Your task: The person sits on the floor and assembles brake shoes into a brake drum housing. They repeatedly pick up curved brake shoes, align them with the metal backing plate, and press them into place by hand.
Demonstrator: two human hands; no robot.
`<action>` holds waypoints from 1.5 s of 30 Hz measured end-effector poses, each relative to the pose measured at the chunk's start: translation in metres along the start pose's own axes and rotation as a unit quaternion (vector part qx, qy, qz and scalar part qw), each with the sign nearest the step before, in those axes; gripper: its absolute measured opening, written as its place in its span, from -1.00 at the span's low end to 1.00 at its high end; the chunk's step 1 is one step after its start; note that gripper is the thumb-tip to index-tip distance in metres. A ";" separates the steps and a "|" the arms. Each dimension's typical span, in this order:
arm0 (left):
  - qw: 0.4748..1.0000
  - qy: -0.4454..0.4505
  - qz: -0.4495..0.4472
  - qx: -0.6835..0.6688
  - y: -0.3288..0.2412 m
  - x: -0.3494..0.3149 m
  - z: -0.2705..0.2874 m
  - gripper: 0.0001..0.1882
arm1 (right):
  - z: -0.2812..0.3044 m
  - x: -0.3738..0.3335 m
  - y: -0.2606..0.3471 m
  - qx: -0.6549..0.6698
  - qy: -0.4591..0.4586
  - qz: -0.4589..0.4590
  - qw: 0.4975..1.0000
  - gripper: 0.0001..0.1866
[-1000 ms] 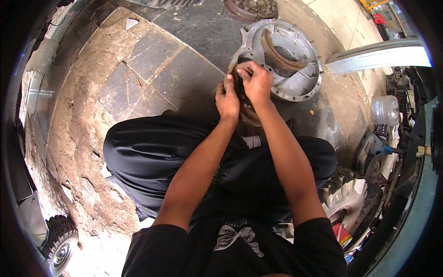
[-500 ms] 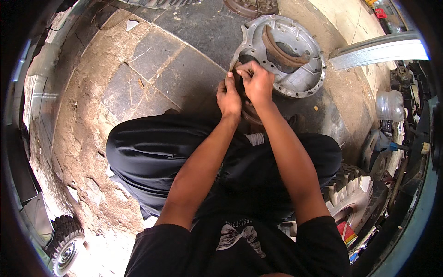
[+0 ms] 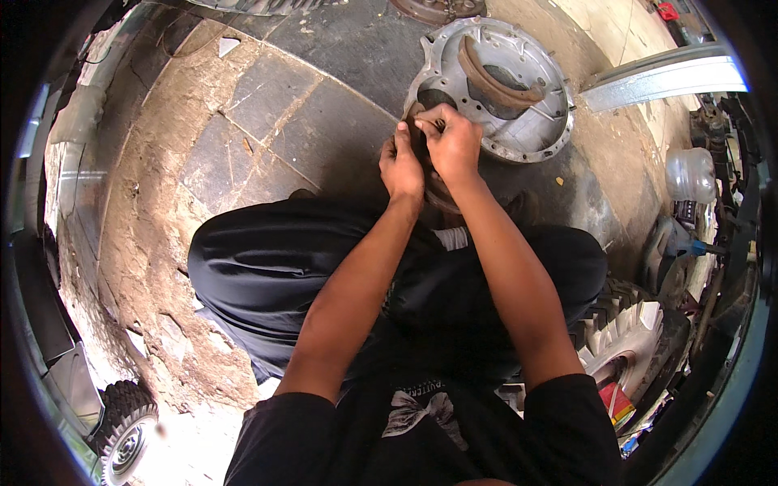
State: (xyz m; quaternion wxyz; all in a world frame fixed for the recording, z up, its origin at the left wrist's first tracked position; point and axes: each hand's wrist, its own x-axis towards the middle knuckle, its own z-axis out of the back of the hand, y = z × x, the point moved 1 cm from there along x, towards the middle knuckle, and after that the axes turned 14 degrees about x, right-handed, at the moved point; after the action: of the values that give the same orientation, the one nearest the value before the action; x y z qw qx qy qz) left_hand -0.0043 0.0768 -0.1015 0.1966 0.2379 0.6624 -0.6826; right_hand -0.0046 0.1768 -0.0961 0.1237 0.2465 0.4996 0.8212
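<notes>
Between my knees stands a rusty curved part, which looks like a brake shoe (image 3: 438,193), largely covered by my hands. My left hand (image 3: 401,168) is closed around its left side, thumb pointing up along the upper end. The fingers of my right hand (image 3: 452,144) are pinched together at that same end, beside the left thumb; whatever small thing they may grip is hidden. Just beyond my right hand lies a round grey metal housing (image 3: 531,150) with a toothed-looking bolt rim. A second rusty brake shoe (image 3: 496,87) rests inside it.
Dark floor tiles (image 3: 324,130) and broken earth lie to the left. At the top edge is a rusty round part (image 3: 438,8). A metal rail (image 3: 668,85), a clear plastic jug (image 3: 690,174) and a treaded tyre (image 3: 628,336) are on the right. Another wheel (image 3: 128,445) shows lower left.
Both hands stay at the upper end of the rusty shoe with almost the same grip. The view has shifted slightly; the housing appears a little higher.
</notes>
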 end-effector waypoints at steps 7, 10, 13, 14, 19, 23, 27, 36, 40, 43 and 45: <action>0.999 -0.025 -0.006 -0.019 0.010 0.010 -0.002 -0.30 | -0.006 0.012 0.001 -0.024 -0.019 -0.006 1.000 -0.87; 0.997 -0.065 -0.024 0.023 0.013 0.013 -0.006 -0.31 | -0.005 0.008 0.000 -0.003 -0.014 0.018 1.000 -0.87; 0.997 0.017 0.060 -0.051 -0.006 -0.002 -0.002 -0.31 | -0.004 0.027 -0.008 0.001 -0.038 0.025 0.999 -0.86; 0.998 0.021 0.040 -0.039 -0.002 -0.001 -0.004 -0.29 | -0.001 0.023 -0.011 -0.008 -0.030 0.011 0.999 -0.86; 1.000 0.016 -0.007 -0.020 0.004 0.003 -0.001 -0.22 | -0.003 0.011 -0.007 0.010 -0.018 0.014 1.000 -0.86; 0.998 0.002 0.032 -0.048 0.000 0.000 -0.003 -0.34 | -0.002 0.016 -0.009 0.000 -0.028 -0.002 1.000 -0.87; 0.999 -0.017 0.009 -0.051 0.008 0.009 -0.002 -0.35 | -0.004 0.008 -0.004 -0.003 -0.021 0.023 0.999 -0.88; 0.999 -0.014 0.013 -0.050 0.008 0.009 -0.005 -0.35 | -0.004 0.006 -0.007 0.004 -0.018 0.037 0.999 -0.87; 0.996 0.014 0.032 -0.082 0.009 0.009 -0.001 -0.33 | -0.007 0.019 -0.005 -0.012 -0.025 0.022 0.999 -0.88; 0.998 -0.009 0.011 -0.058 0.009 0.005 -0.003 -0.34 | -0.003 -0.002 0.000 -0.006 0.001 0.021 1.000 -0.89; 0.998 -0.013 0.006 -0.064 0.012 0.007 -0.004 -0.34 | -0.005 0.010 -0.001 0.008 -0.002 0.014 1.000 -0.89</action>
State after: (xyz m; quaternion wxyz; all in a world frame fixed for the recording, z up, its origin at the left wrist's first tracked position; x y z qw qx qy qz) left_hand -0.0029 0.0809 -0.1157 0.2240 0.2197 0.7004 -0.6411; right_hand -0.0155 0.1781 -0.0963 0.1111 0.2557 0.5024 0.8185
